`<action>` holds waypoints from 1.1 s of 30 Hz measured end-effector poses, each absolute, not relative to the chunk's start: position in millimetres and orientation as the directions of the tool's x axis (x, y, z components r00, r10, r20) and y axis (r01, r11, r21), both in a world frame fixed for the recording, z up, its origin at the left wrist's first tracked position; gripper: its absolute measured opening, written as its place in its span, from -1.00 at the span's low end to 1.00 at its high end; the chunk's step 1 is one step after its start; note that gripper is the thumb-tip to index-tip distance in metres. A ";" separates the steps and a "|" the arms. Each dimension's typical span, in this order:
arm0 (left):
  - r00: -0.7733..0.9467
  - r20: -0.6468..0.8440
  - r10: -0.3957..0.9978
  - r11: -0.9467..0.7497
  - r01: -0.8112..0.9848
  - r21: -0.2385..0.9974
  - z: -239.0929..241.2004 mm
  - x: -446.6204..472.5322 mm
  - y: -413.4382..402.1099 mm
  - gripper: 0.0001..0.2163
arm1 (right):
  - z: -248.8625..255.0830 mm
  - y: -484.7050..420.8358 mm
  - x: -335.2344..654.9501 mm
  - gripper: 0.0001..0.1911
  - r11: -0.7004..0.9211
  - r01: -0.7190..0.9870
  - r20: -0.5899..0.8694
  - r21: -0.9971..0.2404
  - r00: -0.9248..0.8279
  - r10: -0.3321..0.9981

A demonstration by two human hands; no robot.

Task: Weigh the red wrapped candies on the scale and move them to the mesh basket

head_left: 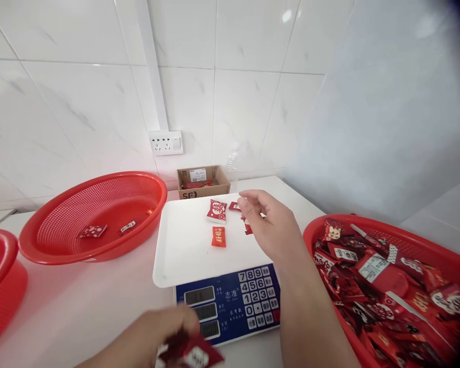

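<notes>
In the head view, our left hand (pixel 157 332) sits low in front of the scale (pixel 226 301). Its grip is closed around a bunch of dark red packets (pixel 193 353) with white print, too blurred to count.

Our right hand (pixel 272 227) hovers over the right part of the scale's white pan (pixel 176 255), fingers loosely bent. A small red piece (pixel 248 228) shows at its edge, and we cannot tell whether the grip pinches it.

On the pan lie a red-and-white packet (pixel 216 211) and an orange packet (pixel 219 236) just in front of it.

Left of the scale stands a red basket (pixel 72 209) holding a few packets. Right of the scale, a second basket (pixel 417 236) is heaped with glossy red packets. Behind the scale sits a cardboard box (pixel 203 184). Everything rests on a white surface (pixel 80 306).
</notes>
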State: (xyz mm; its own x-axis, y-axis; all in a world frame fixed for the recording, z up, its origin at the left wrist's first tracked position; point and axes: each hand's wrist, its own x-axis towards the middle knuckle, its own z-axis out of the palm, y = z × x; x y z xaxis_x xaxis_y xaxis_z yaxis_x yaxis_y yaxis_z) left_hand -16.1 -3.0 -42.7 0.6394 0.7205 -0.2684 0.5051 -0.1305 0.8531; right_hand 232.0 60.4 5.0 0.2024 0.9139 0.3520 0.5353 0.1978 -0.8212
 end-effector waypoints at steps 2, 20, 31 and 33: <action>0.548 -0.066 0.834 -0.039 0.176 0.984 -18.6 -0.3 10.1 -0.71 | 10.5 49.6 226.5 -0.64 0.275 0.420 0.349 -0.865 0.111 0.930; 0.401 0.326 0.856 -0.308 -0.109 0.945 5.6 24.0 51.5 -0.71 | 17.8 22.6 201.9 -0.61 0.261 0.319 0.126 -0.911 -0.386 0.914; 0.409 0.299 0.862 -0.278 -0.111 0.954 1.6 24.6 54.4 -0.71 | 15.9 23.4 196.8 -0.58 0.243 0.240 0.170 -0.940 -0.289 0.942; 0.382 0.299 0.874 -0.300 -0.058 0.952 1.8 23.8 59.4 -0.72 | 13.8 27.3 196.9 -0.56 0.267 0.325 0.189 -0.907 -0.252 0.949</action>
